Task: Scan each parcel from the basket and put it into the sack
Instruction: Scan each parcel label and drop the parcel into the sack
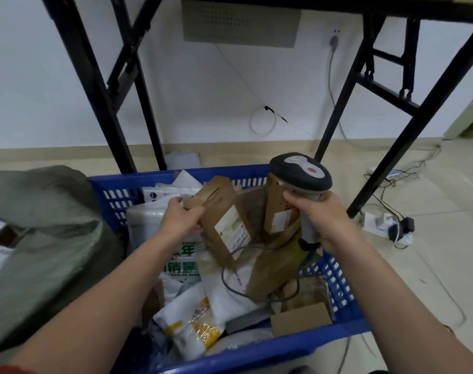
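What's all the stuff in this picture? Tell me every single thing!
basket: one, blue, middle, on the floor
held parcel: one, brown with a white label, above the basket
other parcels: many, brown, white, white-and-yellow, inside the basket
scanner: one, grey and black with a red button, over the basket's right side
sack: one, grey-green, left of the basket
table legs: several, black, behind the basket
power strip: one, white, floor at right
left hand: grips the held parcel
right hand: grips the scanner's handle

Green characters 年 and perhaps 销量 on white parcel (187, 265), label (231, 232) on brown parcel (219, 201) illegible
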